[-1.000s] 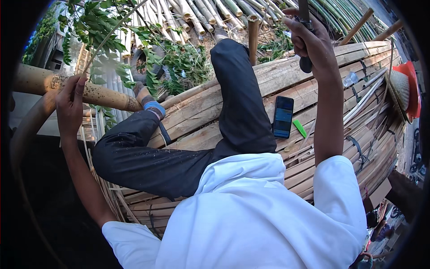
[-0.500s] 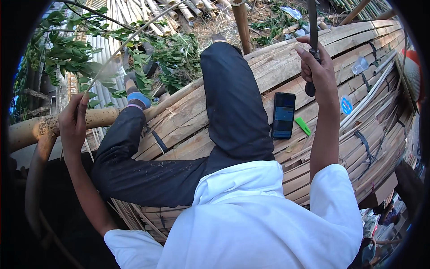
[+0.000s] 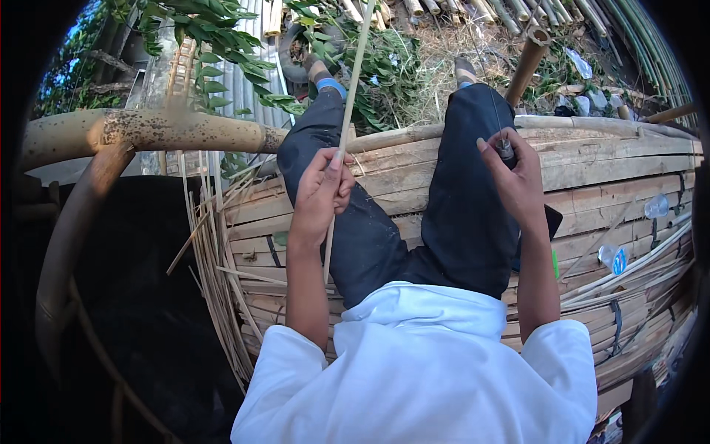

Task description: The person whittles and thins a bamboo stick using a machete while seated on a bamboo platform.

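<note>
My left hand (image 3: 319, 198) is closed around a long, thin bamboo strip (image 3: 355, 85) above my left thigh. One end of the strip rises past the top of the view and the other hangs down by my lap. Over my right thigh, my right hand (image 3: 520, 177) grips the dark handle of a knife (image 3: 505, 150). Its blade points up and away and shows nearly edge-on as a thin line. Between the two hands there is a gap, and the knife and strip are apart.
I sit on a bamboo slat platform (image 3: 399, 166). A phone (image 3: 552, 220), partly behind my right forearm, and plastic cups (image 3: 613, 258) lie to the right. Thin strips (image 3: 222, 274) are bunched at left beside a bamboo rail (image 3: 188, 132). Leafy branches and cut bamboo lie beyond.
The view has shifted. My left hand has come in from the far left to above my lap with the strip. My right hand has lowered with the knife, its blade now turned edge-on.
</note>
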Action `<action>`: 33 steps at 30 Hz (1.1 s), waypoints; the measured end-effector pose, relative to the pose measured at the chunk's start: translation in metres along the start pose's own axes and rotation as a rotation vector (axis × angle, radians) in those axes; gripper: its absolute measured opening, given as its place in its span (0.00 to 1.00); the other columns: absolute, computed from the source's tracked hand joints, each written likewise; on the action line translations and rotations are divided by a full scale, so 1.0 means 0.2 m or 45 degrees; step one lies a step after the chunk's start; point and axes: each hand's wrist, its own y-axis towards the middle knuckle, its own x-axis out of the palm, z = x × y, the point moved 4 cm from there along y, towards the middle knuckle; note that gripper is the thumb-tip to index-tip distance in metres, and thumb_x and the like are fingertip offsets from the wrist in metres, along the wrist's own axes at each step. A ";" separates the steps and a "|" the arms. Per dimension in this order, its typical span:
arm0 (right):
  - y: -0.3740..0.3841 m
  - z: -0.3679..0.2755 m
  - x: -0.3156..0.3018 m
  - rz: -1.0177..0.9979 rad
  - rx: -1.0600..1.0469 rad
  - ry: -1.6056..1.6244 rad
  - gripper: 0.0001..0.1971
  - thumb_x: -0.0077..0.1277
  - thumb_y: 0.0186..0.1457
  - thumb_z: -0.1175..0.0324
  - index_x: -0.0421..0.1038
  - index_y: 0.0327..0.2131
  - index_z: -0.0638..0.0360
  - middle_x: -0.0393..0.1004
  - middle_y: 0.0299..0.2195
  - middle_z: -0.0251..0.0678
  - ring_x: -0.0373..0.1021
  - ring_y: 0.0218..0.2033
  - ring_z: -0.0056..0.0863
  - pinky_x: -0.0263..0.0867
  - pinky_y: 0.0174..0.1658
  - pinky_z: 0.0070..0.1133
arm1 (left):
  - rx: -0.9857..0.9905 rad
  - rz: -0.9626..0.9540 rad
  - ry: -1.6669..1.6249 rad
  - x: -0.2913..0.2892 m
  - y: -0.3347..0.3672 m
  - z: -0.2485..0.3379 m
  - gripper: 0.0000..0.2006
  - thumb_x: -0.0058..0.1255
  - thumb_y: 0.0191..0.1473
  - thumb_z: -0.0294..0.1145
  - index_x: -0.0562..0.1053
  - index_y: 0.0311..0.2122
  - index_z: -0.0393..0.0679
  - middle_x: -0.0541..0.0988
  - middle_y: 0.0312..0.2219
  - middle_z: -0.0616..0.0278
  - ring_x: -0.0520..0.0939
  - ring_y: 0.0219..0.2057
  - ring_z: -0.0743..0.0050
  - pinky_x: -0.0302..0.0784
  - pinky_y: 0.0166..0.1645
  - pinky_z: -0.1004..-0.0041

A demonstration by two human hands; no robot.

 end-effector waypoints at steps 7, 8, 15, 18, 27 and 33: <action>0.24 -0.09 0.63 -0.423 0.158 0.249 0.13 0.57 0.51 0.61 0.73 0.32 0.62 0.59 0.13 0.22 0.53 0.16 0.10 0.49 0.19 0.15 | -0.192 0.027 -0.316 -0.06 0.00 -0.22 0.11 0.36 0.63 0.40 0.65 0.38 0.42 0.65 0.17 0.68 0.56 0.12 0.92 0.50 0.15 0.89; 0.26 -0.09 0.70 -0.500 0.274 0.412 0.13 0.57 0.51 0.60 0.74 0.33 0.61 0.60 0.13 0.21 0.53 0.14 0.09 0.48 0.18 0.14 | -0.212 0.036 -0.305 -0.06 0.00 -0.26 0.11 0.36 0.63 0.40 0.65 0.39 0.42 0.65 0.17 0.68 0.57 0.12 0.92 0.50 0.15 0.89; 0.21 0.18 0.84 -0.545 0.531 0.734 0.11 0.57 0.52 0.64 0.69 0.26 0.59 0.58 0.13 0.20 0.53 0.12 0.08 0.45 0.15 0.12 | -0.382 -0.039 -0.307 -0.06 0.04 -0.41 0.11 0.36 0.63 0.38 0.65 0.38 0.42 0.65 0.17 0.68 0.57 0.12 0.93 0.52 0.14 0.89; 0.25 0.25 0.78 -0.461 0.516 0.710 0.08 0.53 0.55 0.66 0.70 0.30 0.61 0.55 0.13 0.19 0.50 0.12 0.08 0.45 0.16 0.12 | -0.480 -0.077 -0.275 -0.08 0.01 -0.48 0.11 0.35 0.64 0.38 0.65 0.36 0.42 0.63 0.17 0.71 0.57 0.12 0.93 0.52 0.15 0.89; 0.39 0.26 0.67 -0.229 0.464 0.963 0.12 0.53 0.55 0.62 0.72 0.33 0.64 0.53 0.14 0.19 0.50 0.13 0.09 0.48 0.18 0.12 | -0.363 -0.027 0.184 -0.20 -0.15 -0.52 0.14 0.36 0.63 0.39 0.66 0.30 0.41 0.59 0.15 0.75 0.58 0.17 0.91 0.53 0.21 0.85; 0.39 0.28 0.66 -0.192 0.498 0.905 0.12 0.52 0.56 0.62 0.72 0.33 0.64 0.52 0.13 0.19 0.49 0.13 0.09 0.48 0.18 0.12 | -0.373 0.041 0.128 -0.22 -0.18 -0.49 0.14 0.37 0.63 0.37 0.67 0.30 0.39 0.59 0.15 0.75 0.58 0.18 0.90 0.54 0.22 0.84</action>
